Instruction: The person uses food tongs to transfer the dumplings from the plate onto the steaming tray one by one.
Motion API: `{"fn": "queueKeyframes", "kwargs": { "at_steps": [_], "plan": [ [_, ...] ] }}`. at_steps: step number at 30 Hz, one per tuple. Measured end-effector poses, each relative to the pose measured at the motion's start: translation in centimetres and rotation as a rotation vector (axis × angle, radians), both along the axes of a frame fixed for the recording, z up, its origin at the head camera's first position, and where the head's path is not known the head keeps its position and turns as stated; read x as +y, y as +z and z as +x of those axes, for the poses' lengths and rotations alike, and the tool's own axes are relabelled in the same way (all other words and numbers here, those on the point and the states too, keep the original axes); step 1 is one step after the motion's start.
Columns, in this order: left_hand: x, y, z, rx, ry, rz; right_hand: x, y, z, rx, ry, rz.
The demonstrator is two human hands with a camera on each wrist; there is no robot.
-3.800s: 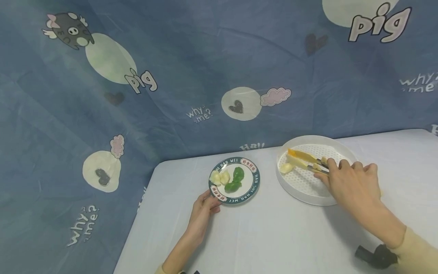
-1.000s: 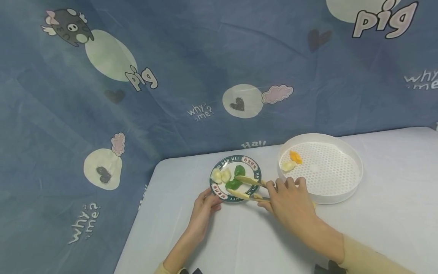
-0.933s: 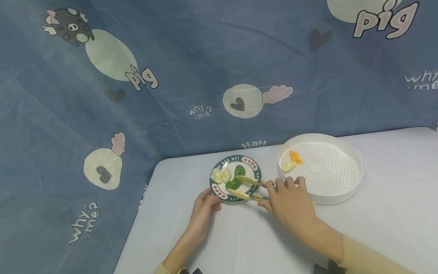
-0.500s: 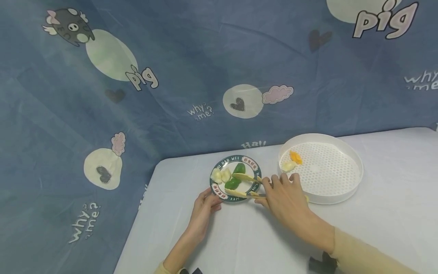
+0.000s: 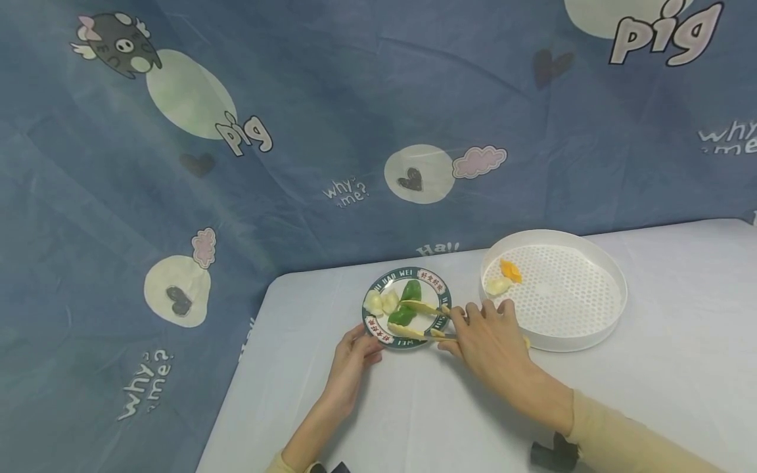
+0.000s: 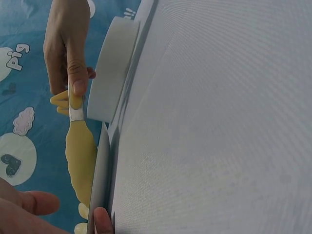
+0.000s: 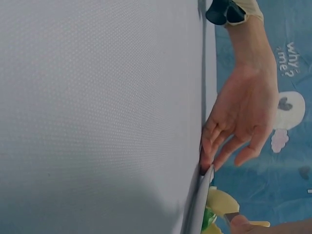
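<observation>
My left hand (image 5: 347, 368) grips the near-left rim of a small round plate (image 5: 443, 295) with a teal lettered border. In the left wrist view a fingertip (image 6: 103, 222) lies along the plate's underside. Two green leaf-like pieces (image 5: 402, 316) and two pale yellow chunks (image 5: 381, 303) lie on the plate. My right hand (image 5: 493, 341) holds yellow-ended tongs (image 5: 408, 333), their arms spread apart. The upper arm of the tongs overlaps the green pieces; the lower one is over the plate's near side. Part of the green is hidden behind the tongs.
A round white tray (image 5: 612, 322) with a perforated base stands right of the plate, holding an orange piece (image 5: 511, 270) and a pale yellow piece (image 5: 498, 286). A blue patterned cloth (image 5: 331, 125) hangs behind the white-covered table (image 5: 437, 420). A dark device (image 5: 554, 453) is at the right sleeve.
Since the earliest frame the right hand has moved left from the tray to the plate, leaving the orange piece in the tray. Lately the tongs shifted slightly left, nudging the green pieces.
</observation>
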State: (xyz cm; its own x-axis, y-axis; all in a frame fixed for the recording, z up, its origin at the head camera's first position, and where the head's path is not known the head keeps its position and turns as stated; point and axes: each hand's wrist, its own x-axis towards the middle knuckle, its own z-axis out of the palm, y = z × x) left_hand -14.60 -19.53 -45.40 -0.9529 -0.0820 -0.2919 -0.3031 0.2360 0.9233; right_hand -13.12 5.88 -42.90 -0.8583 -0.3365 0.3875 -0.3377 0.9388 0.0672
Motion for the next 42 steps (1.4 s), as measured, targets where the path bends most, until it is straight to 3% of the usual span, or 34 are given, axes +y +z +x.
{"fn": "queueKeyframes", "kwargs": {
  "at_steps": [22, 42],
  "plan": [
    [0.0, 0.0, 0.0, -0.001, 0.005, 0.004, 0.4, 0.3, 0.3, -0.022, -0.021, 0.008],
    [0.0, 0.1, 0.0, -0.001, -0.002, 0.012, 2.6, 2.1, 1.1, -0.062, -0.04, -0.075]
  ]
}}
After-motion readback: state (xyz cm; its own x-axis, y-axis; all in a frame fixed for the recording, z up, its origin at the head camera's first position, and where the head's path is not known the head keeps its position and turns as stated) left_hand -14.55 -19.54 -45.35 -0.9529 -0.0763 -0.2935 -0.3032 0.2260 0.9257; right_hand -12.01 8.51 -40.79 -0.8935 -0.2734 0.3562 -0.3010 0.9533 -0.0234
